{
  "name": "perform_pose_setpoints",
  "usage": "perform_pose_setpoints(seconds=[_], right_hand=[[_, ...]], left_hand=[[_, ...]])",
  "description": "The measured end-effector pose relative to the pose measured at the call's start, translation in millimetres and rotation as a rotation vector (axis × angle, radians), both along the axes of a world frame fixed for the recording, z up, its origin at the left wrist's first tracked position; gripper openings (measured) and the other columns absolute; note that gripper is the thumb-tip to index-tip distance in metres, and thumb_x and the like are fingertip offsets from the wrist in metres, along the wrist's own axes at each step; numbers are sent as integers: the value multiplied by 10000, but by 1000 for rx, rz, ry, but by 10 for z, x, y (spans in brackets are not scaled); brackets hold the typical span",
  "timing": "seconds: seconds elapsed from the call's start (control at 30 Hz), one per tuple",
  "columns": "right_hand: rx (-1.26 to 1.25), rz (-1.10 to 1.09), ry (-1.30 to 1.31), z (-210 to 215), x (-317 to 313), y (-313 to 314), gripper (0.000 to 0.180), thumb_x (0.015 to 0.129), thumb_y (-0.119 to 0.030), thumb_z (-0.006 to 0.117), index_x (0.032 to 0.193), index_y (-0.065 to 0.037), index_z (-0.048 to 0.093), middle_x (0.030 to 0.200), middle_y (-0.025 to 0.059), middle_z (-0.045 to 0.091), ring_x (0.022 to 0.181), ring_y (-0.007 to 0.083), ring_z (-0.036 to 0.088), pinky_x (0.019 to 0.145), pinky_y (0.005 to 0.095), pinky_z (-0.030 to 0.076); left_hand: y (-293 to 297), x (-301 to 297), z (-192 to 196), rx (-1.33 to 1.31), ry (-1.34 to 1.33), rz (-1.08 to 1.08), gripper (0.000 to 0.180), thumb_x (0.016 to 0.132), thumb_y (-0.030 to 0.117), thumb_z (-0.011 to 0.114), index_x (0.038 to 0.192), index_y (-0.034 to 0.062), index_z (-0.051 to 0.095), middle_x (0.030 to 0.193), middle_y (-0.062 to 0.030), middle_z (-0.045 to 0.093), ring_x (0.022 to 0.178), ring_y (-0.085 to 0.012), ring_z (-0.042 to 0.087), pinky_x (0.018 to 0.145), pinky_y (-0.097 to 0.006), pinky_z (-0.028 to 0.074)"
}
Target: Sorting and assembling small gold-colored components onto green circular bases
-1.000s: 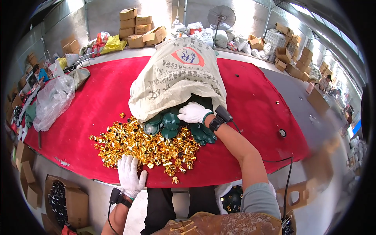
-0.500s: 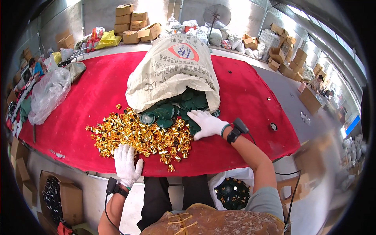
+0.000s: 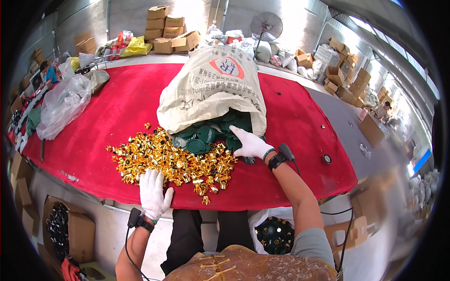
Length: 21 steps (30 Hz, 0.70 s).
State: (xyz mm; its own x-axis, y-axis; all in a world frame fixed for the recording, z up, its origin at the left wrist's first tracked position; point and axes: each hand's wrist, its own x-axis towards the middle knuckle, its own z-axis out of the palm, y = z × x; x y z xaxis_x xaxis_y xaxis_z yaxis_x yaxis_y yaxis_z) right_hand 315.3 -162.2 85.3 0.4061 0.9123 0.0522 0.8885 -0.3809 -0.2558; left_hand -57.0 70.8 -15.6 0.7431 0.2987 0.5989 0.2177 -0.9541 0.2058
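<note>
A large off-white woven sack (image 3: 211,89) lies on the red-covered table, its mouth toward me. Round dark green discs (image 3: 206,134) spill from that mouth. In front of them is a heap of small shiny gold pieces (image 3: 164,159), roughly flower- or crown-shaped. My right hand (image 3: 253,144), in a white glove, is at the right of the sack mouth against the green discs; its thumb and forefinger are apart, and the other fingers are partly hidden. My left hand (image 3: 153,194), also gloved, rests flat at the near edge of the gold heap, fingers stretched out.
A white-lined container (image 3: 274,234) with green and gold pieces stands below the table's front edge. At lower left is a carton (image 3: 79,234) of dark parts. A clear plastic bag (image 3: 63,107) lies at the table's left, and a small round dark-rimmed piece (image 3: 327,158) at its right.
My right hand has shifted slightly farther in toward the sack mouth, its forefinger higher among the discs. My left hand stays by the gold heap. The whole view has shifted a little.
</note>
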Motion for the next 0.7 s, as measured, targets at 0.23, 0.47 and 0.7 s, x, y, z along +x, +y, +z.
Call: perform_pose_setpoints(seconds=[0.23, 0.47, 0.7], right_hand=[[-20, -153, -100, 11, 9, 190, 1104, 714, -353, 913, 1615, -77, 338, 1416, 234, 557, 1315, 404, 577, 1083, 457, 532], [-102, -278, -220, 38, 39, 464, 1081, 692, -375, 936, 1574, -88, 380, 1398, 199, 546, 1319, 387, 565, 1062, 495, 547], [-154, -315, -157, 15, 16, 669, 1099, 723, -367, 921, 1602, -88, 323, 1420, 218, 530, 1326, 405, 564, 1079, 484, 538]], left_hand=[[-9, -1, 73, -41, 14, -26, 647, 842, 320, 741, 1367, -6, 549, 1433, -259, 532, 1415, -511, 435, 1218, -638, 281], [-27, 17, 133, 34, -30, -28, 617, 802, 302, 766, 1299, -6, 569, 1343, -239, 543, 1333, -488, 471, 1158, -611, 341], [-15, 2, 136, -11, -16, -40, 616, 803, 297, 760, 1298, -14, 566, 1359, -245, 544, 1350, -491, 466, 1170, -611, 332]])
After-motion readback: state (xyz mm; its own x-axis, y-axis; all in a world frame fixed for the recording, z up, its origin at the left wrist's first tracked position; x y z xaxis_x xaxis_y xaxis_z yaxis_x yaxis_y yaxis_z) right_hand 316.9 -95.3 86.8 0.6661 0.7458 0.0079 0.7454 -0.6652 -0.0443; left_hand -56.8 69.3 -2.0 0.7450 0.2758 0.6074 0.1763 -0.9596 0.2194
